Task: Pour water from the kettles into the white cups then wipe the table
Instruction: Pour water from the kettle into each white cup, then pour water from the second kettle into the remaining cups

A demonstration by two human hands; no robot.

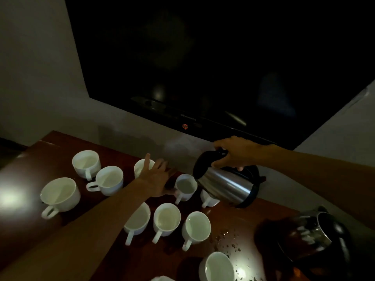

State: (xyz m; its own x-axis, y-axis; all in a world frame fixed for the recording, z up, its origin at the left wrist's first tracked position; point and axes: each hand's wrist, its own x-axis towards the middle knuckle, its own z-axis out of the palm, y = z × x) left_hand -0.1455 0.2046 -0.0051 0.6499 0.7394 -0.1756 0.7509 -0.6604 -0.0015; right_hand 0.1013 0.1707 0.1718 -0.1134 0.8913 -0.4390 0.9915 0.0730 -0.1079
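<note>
Head view, dim light.

Item: steel kettle (225,185), a rounded brushed-metal body with black plastic handle, lid and base ring. It is held clear of the table (85,240) and tilted, spout down toward a small white cup (185,188).

Item: our right hand (235,153), wrapped tight around the kettle's black handle.

Item: our left hand (156,179), spread flat with fingers straight, grasping nothing, just beside that cup. We cannot tell whether it touches the wood.

Item: other white cups (109,180), glossy and round with loop handles, standing in loose rows on the polished reddish-brown top. Our left forearm crosses one, and the steel kettle hides most of another.

Item: second kettle (316,236), dark and glass-walled, at the right edge.

Item: water drops (229,240) scattered near it.

Item: black television (203,57) on the pale wall behind.
</note>
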